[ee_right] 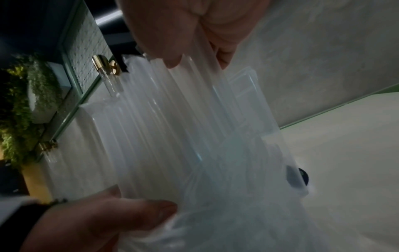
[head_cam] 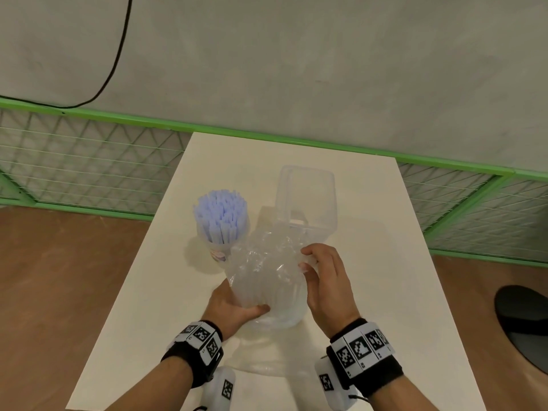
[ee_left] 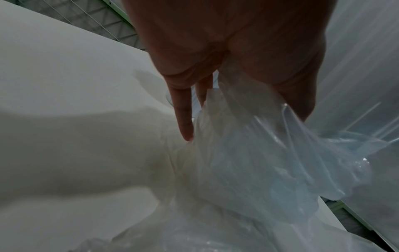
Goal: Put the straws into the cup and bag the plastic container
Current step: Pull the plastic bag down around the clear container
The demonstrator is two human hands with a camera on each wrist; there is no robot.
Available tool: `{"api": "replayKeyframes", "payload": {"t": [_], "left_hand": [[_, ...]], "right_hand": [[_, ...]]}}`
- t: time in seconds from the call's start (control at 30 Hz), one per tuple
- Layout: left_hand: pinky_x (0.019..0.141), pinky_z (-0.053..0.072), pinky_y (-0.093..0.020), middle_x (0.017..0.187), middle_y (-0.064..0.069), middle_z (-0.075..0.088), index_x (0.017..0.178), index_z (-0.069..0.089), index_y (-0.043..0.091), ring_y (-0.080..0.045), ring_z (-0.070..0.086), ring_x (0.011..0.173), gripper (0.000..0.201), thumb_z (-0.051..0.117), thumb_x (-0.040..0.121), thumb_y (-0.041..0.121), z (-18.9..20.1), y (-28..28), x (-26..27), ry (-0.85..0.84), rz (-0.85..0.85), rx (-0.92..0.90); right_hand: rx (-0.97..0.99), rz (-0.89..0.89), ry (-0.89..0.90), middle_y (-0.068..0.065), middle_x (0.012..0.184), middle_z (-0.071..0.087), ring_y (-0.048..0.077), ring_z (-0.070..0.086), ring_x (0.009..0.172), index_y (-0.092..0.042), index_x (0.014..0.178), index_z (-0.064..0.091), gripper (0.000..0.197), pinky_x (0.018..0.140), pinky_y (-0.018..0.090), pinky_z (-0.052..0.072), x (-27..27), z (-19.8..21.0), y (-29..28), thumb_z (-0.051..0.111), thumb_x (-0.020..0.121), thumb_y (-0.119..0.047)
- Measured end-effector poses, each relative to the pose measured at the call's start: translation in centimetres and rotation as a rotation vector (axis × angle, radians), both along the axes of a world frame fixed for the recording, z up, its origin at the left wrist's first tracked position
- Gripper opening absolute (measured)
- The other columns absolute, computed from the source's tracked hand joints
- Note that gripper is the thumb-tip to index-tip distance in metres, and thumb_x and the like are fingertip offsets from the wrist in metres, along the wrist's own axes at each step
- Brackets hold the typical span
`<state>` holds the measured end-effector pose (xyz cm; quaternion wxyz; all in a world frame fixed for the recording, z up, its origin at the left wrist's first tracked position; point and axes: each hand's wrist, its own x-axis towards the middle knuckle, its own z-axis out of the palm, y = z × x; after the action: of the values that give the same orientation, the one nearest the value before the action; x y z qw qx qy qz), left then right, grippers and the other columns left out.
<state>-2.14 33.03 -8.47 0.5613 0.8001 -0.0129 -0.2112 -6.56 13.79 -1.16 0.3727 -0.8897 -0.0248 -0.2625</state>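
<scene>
Standing upright at the middle of the white table [head_cam: 400, 262], the clear plastic container [head_cam: 305, 200] is open-topped, its lower front hidden behind a crumpled clear plastic bag [head_cam: 267, 280]. The left hand [head_cam: 229, 307] grips the bag's near lower side, thumb pressed into it; the right hand [head_cam: 326, 280] pinches the film at its right edge. Pale blue straws [head_cam: 221, 215] stand bunched in a cup [head_cam: 218, 252], mostly hidden, just left of the bag. Both wrist views are dim and blurred.
</scene>
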Motion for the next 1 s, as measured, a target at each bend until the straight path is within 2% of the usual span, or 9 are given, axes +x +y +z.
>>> {"api": "replayKeyframes", "payload": {"t": [0.07, 0.2, 0.37, 0.43, 0.57, 0.63, 0.73, 0.87, 1.0], "left_hand": [[0.080, 0.051, -0.014, 0.099, 0.012, 0.073, 0.115, 0.062, 0.026, 0.008, 0.066, 0.088, 0.068, 0.094, 0.054, 0.031, 0.0, 0.0, 0.0, -0.003, -0.001, 0.007], [0.077, 0.048, -0.011, 0.100, 0.011, 0.072, 0.116, 0.061, 0.026, 0.005, 0.066, 0.091, 0.069, 0.093, 0.055, 0.031, -0.1, 0.1, 0.1, 0.000, -0.009, 0.004], [0.081, 0.051, -0.017, 0.101, 0.010, 0.073, 0.115, 0.061, 0.026, 0.002, 0.067, 0.092, 0.069, 0.093, 0.054, 0.033, -0.2, 0.1, 0.1, 0.001, -0.011, 0.004], [0.078, 0.049, -0.012, 0.101, 0.010, 0.072, 0.115, 0.061, 0.025, 0.002, 0.067, 0.093, 0.069, 0.093, 0.055, 0.030, -0.2, 0.1, 0.1, 0.006, -0.005, -0.005], [0.072, 0.048, -0.007, 0.100, 0.010, 0.073, 0.113, 0.063, 0.026, 0.005, 0.067, 0.090, 0.065, 0.094, 0.055, 0.027, -0.1, 0.1, 0.0, 0.018, 0.009, -0.021], [0.072, 0.048, -0.006, 0.099, 0.010, 0.073, 0.112, 0.064, 0.025, 0.006, 0.067, 0.089, 0.063, 0.094, 0.056, 0.025, -0.1, 0.1, 0.1, 0.020, 0.012, -0.024], [0.072, 0.048, -0.006, 0.099, 0.010, 0.073, 0.112, 0.064, 0.025, 0.006, 0.067, 0.089, 0.063, 0.094, 0.056, 0.026, -0.1, 0.0, 0.0, 0.019, 0.016, -0.024], [0.069, 0.047, -0.003, 0.099, 0.010, 0.073, 0.112, 0.063, 0.025, 0.008, 0.066, 0.088, 0.063, 0.093, 0.057, 0.027, -0.1, 0.0, 0.1, 0.015, 0.003, -0.011], [0.066, 0.047, -0.002, 0.096, 0.011, 0.072, 0.109, 0.063, 0.025, 0.010, 0.066, 0.085, 0.060, 0.093, 0.058, 0.026, -0.1, 0.1, 0.2, 0.015, 0.014, -0.003]], "right_hand": [[0.013, 0.009, 0.013, -0.004, 0.111, 0.051, 0.010, 0.048, 0.103, -0.023, 0.119, 0.045, 0.025, 0.096, 0.008, 0.034, 0.0, 0.1, 0.1, 0.045, 0.095, -0.017], [-0.009, 0.043, 0.012, 0.000, 0.111, 0.052, 0.013, 0.049, 0.104, -0.022, 0.122, 0.044, 0.026, 0.096, 0.012, 0.035, -0.2, 0.8, 0.2, 0.042, 0.096, -0.020], [-0.024, 0.066, 0.008, 0.005, 0.109, 0.055, 0.000, 0.048, 0.100, -0.022, 0.116, 0.046, 0.020, 0.089, 0.002, 0.035, 0.0, 2.4, 0.1, 0.042, 0.097, -0.022], [-0.027, 0.069, -0.002, 0.002, 0.107, 0.058, -0.001, 0.050, 0.099, -0.022, 0.114, 0.047, 0.017, 0.088, 0.002, 0.035, 0.0, 3.3, 0.0, 0.045, 0.098, -0.022], [-0.071, 0.071, 0.070, -0.012, 0.096, 0.062, 0.003, 0.058, 0.087, -0.031, 0.109, 0.045, 0.017, 0.075, 0.003, 0.038, 0.6, 5.3, 0.0, 0.055, 0.099, -0.022], [-0.094, 0.050, 0.017, -0.017, 0.095, 0.060, -0.002, 0.056, 0.084, -0.031, 0.111, 0.047, 0.020, 0.075, 0.000, 0.037, 0.9, 6.7, -0.5, 0.059, 0.097, -0.022], [-0.125, 0.016, -0.087, -0.011, 0.092, 0.068, 0.002, 0.062, 0.078, -0.023, 0.116, 0.056, 0.025, 0.072, 0.007, 0.045, 1.6, 8.2, -1.4, 0.066, 0.093, -0.021], [-0.121, -0.034, -0.179, -0.006, 0.084, 0.073, 0.005, 0.067, 0.071, -0.012, 0.107, 0.070, 0.024, 0.069, 0.016, 0.054, 2.8, 9.2, -2.5, 0.076, 0.085, -0.020], [-0.007, -0.058, -0.279, -0.002, 0.083, 0.073, 0.012, 0.070, 0.065, -0.010, 0.106, 0.071, 0.025, 0.064, 0.024, 0.059, 3.5, 12.3, -4.2, 0.078, 0.084, -0.020]]}}
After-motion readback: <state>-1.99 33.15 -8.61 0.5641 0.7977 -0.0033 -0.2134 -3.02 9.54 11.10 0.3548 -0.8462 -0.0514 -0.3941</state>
